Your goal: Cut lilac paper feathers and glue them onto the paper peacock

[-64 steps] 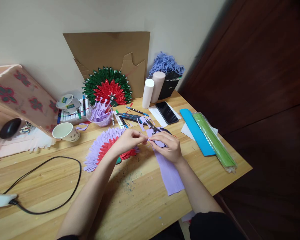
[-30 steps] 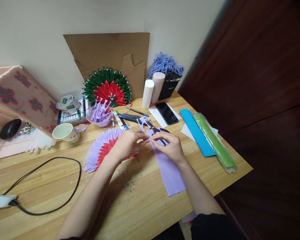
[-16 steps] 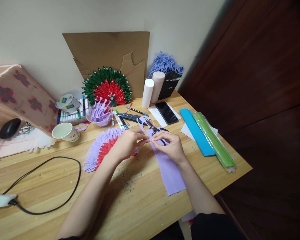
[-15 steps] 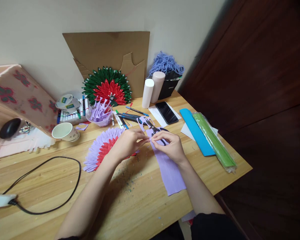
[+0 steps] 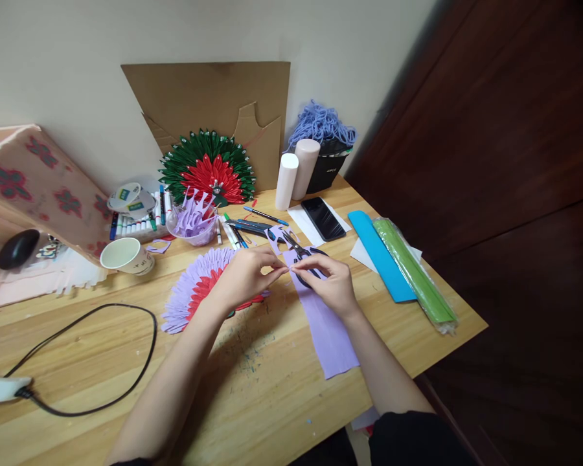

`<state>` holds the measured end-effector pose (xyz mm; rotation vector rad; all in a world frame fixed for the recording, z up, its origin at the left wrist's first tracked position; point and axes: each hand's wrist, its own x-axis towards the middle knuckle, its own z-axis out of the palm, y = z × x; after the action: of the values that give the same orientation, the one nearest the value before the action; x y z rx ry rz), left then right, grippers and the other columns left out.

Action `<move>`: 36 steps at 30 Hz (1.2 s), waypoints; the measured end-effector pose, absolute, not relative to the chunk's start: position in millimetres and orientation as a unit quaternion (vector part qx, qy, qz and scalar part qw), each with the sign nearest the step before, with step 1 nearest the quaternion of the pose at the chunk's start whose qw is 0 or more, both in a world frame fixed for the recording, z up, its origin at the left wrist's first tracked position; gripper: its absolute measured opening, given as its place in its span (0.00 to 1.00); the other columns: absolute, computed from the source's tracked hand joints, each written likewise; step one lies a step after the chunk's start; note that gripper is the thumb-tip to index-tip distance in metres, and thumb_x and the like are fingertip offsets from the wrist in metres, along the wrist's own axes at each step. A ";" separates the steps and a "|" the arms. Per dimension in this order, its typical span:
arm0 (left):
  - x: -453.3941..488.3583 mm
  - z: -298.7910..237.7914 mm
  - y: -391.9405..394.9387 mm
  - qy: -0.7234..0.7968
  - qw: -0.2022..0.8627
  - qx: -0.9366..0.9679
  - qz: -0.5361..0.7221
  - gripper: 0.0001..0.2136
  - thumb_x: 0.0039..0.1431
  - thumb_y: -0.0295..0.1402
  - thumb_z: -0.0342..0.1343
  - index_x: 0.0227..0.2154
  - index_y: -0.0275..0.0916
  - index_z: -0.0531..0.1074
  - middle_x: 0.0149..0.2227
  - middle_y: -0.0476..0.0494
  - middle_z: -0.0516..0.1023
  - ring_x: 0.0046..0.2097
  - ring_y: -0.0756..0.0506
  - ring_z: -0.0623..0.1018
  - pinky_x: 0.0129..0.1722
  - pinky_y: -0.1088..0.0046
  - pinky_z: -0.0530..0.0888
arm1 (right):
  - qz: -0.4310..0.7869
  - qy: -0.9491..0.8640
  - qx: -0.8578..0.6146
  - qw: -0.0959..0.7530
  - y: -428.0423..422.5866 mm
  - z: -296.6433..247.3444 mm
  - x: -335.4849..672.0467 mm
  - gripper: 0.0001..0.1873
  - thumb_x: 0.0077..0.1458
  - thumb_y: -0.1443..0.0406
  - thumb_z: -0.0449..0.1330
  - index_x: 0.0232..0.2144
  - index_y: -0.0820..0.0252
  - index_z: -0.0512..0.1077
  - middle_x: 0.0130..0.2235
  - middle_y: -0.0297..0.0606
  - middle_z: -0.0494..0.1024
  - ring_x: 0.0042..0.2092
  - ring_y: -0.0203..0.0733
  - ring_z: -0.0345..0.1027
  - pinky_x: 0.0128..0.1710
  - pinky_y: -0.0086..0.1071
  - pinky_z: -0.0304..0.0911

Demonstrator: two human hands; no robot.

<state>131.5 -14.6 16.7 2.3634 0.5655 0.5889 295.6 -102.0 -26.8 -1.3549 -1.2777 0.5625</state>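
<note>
My left hand (image 5: pixel 251 275) and my right hand (image 5: pixel 333 283) meet fingertip to fingertip, pinching a small purple crepe paper piece (image 5: pixel 290 268) that is mostly hidden by the fingers. Below and behind my right hand lies a long strip of purple crepe paper (image 5: pixel 328 340). Scissors with dark handles (image 5: pixel 296 245) rest on that strip, partly covered by my right hand. Left of my left hand, partly behind it, is a half-round fan of purple and red paper petals (image 5: pixel 194 291). A plastic bowl (image 5: pixel 194 236) of cut purple scraps stands farther back.
A finished-looking green and red petal fan (image 5: pixel 211 168) leans on cardboard (image 5: pixel 199 90). Markers, a paper cup (image 5: pixel 127 256) and a corded white tool (image 5: pixel 2 389) are at left. A phone (image 5: pixel 323 219), blue sheet (image 5: pixel 381 255) and wrapped green roll (image 5: pixel 414 275) lie at right.
Both hands stay at nearly the same spot, with only small finger shifts around the pinched purple paper. Nothing on the table has visibly moved.
</note>
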 end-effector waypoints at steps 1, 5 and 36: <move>131.3 16.6 -14.5 0.217 0.319 0.895 0.225 0.07 0.56 0.30 0.54 0.31 0.36 0.76 0.30 0.43 0.77 0.31 0.49 0.74 0.33 0.74 0.69 | 0.249 -0.536 -0.575 0.565 -101.7 -27.0 295.8 0.05 0.46 0.64 0.64 0.29 0.58 0.75 0.31 0.37 0.79 0.34 0.41 0.73 0.38 0.35 0.69; 129.8 17.0 -13.8 0.230 0.327 0.889 0.226 0.07 0.55 0.31 0.54 0.31 0.36 0.76 0.31 0.44 0.78 0.32 0.49 0.75 0.34 0.73 0.69 | 0.303 -0.517 -0.577 0.555 -100.3 -27.4 298.0 0.12 0.42 0.62 0.67 0.32 0.58 0.76 0.34 0.39 0.79 0.36 0.42 0.74 0.39 0.36 0.70; 151.8 -9.0 -15.9 0.292 0.568 0.694 0.332 0.15 0.43 0.33 0.65 0.35 0.33 0.73 0.36 0.40 0.78 0.36 0.48 0.77 0.39 0.70 0.74 | 0.392 -0.385 -0.528 0.648 -93.1 -41.7 284.0 0.04 0.47 0.63 0.63 0.27 0.57 0.74 0.30 0.33 0.77 0.34 0.36 0.70 0.37 0.29 0.63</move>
<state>151.8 -15.9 -9.0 1.6299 0.6866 0.7804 284.0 -93.1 -41.7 -1.2007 -0.8755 0.8913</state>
